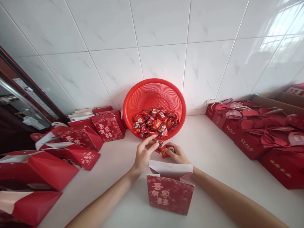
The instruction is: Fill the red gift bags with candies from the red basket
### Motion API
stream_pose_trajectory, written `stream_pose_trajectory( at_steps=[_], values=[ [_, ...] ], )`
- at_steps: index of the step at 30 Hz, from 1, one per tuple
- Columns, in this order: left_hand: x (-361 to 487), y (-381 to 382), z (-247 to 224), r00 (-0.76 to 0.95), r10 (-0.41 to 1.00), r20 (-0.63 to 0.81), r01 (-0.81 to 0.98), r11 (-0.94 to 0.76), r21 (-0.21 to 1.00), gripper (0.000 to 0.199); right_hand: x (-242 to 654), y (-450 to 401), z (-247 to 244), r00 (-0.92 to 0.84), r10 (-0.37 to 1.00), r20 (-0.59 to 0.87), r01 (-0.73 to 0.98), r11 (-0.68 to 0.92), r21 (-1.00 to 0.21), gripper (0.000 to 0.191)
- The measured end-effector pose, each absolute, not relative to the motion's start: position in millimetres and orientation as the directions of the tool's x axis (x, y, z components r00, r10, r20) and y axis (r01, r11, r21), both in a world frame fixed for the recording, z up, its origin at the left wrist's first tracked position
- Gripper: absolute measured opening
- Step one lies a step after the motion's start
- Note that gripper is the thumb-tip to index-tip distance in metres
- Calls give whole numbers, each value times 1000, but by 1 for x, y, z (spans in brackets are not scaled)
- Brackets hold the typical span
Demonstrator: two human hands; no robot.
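Just in front of the red plastic basket (128, 109), my left hand (144, 152) pinches a dark red wrapped candy (159, 145) between thumb and fingers. Beside it, my right hand (177, 153) is closed on an orange-red wrapped candy (164, 152). The basket leans against the wall, tilted toward me, with a heap of wrapped candies (156, 122) in its lower part. Nearer to me, between my forearms, an open red paper gift bag (170, 194) with pale lettering stands upright. Its inside is mostly hidden from view.
On the left stand several open red paper bags (108, 126), near a dark door frame (26, 91). Rows of closed red gift boxes (247, 137) fill the right side, with a cardboard box (273, 101) behind them. A white tiled wall (163, 63) backs the white tabletop (118, 177).
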State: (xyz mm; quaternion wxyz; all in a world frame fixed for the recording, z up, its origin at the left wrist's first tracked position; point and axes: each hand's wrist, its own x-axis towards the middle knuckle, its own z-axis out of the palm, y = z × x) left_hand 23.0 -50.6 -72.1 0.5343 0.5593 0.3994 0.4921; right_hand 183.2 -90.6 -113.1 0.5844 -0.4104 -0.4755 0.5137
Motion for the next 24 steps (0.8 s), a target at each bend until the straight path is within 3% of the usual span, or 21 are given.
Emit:
stream_pose_trajectory(
  at_steps=[4,10,15,24],
  values=[
    [25,-51,-72,214,971,103,-92,-85,992,51,182,-92,-111,14,987,161,-202,160,-966,22],
    [28,-51,-75,266,961,71,-150,-31,988,44,190,-87,-103,104,994,18,-491,67,-869,32],
    [30,-50,-77,266,963,31,-155,12,988,48,198,-81,-95,60,997,-55,-638,-4,-770,37],
    [32,-49,-77,293,955,42,-110,-9,994,52,196,-85,-91,-54,996,-75,-662,-92,-744,39]
  ],
)
